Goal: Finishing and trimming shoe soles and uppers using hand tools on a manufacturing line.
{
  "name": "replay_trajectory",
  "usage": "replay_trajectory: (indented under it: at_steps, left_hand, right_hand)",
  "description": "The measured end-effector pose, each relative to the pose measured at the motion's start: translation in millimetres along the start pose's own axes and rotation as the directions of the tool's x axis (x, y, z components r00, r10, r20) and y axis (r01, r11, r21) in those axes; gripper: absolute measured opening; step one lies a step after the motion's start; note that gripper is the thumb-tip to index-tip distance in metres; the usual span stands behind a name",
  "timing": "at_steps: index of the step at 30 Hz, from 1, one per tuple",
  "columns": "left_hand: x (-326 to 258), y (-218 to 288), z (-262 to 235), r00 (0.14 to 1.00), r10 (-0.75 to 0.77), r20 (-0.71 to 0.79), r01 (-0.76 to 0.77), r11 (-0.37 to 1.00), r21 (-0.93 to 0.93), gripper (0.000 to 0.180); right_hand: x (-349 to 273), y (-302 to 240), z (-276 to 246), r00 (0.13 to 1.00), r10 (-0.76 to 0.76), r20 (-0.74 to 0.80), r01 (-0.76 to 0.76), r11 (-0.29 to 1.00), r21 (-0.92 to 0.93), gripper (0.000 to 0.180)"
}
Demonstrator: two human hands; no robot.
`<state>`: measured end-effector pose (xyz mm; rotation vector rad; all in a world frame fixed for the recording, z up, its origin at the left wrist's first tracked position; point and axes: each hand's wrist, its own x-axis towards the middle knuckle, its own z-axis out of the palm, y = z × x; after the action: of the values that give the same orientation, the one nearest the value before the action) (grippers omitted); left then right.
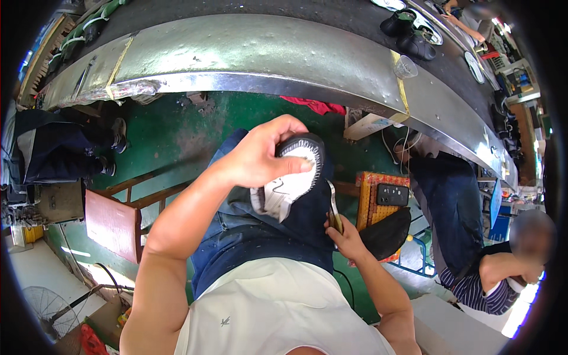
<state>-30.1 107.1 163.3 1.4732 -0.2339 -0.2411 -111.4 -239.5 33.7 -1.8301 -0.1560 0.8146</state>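
Observation:
My left hand (266, 151) grips an unfinished shoe (296, 183) above my lap. Its white bottom faces up, a row of pleats runs round the edge, and the rim is black. The thumb lies pressed across the white bottom while the fingers go round behind the toe end, partly hidden. Lower and to the right, my right hand (348, 236) is closed round the handle of a slim metal hand tool (333, 204) with a curved upper end. The tool stays apart from the shoe, and its exact kind is unclear.
A metal-edged workbench (236, 47) spans the front, with a clear cup (405, 67) and black shoes (414, 41). Right of my lap, a phone (392, 194) rests on a patterned seat (367, 204). A co-worker (455, 201) sits at right; a wooden stool (112, 219) stands left.

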Motion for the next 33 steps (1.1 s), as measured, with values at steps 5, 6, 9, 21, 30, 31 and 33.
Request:
replay_trajectory:
  at_steps: [5,6,9,21,30,31,33]
  left_hand:
    - [44.6,-74.4,8.6,0.901,-0.398,-0.173,0.434,0.839,0.328,0.052]
    - [45.0,-108.0,10.7,0.839,-0.500,-0.216,0.542,0.808,0.233,0.061]
    - [6.7,-158.5,34.4,0.749,-0.656,-0.090,0.607,0.736,-0.300,0.061]
    - [-64.0,-186.2,74.0,0.951,-0.159,-0.267,0.250,0.902,0.353,0.064]
    - [-62.5,-180.5,75.6,0.964,-0.187,-0.191,0.255,0.857,0.447,0.073]
    - [-59.5,-181.9,72.6,0.952,-0.239,-0.191,0.293,0.891,0.347,0.074]
    - [-59.2,-196.0,64.8,0.921,-0.326,-0.211,0.338,0.941,0.022,0.076]
  right_hand:
    - [-9.4,-23.9,0.8,0.997,0.080,-0.008,-0.080,0.994,-0.069,0.026]
    - [-8.8,-30.9,-1.4,0.993,0.113,0.030,-0.109,0.987,-0.117,0.026]
    - [-12.3,-59.9,-9.2,0.987,0.148,0.064,-0.128,0.962,-0.239,0.027]
    - [8.9,-103.7,-32.5,0.962,0.044,0.270,0.123,0.812,-0.571,0.063]
    - [38.3,-164.0,-27.5,0.896,0.308,0.320,0.092,0.577,-0.812,0.033]
    - [43.8,-154.7,-30.8,0.903,0.189,0.385,0.206,0.597,-0.776,0.028]
    - [57.4,-143.1,-23.8,0.902,0.175,0.394,0.213,0.614,-0.760,0.028]
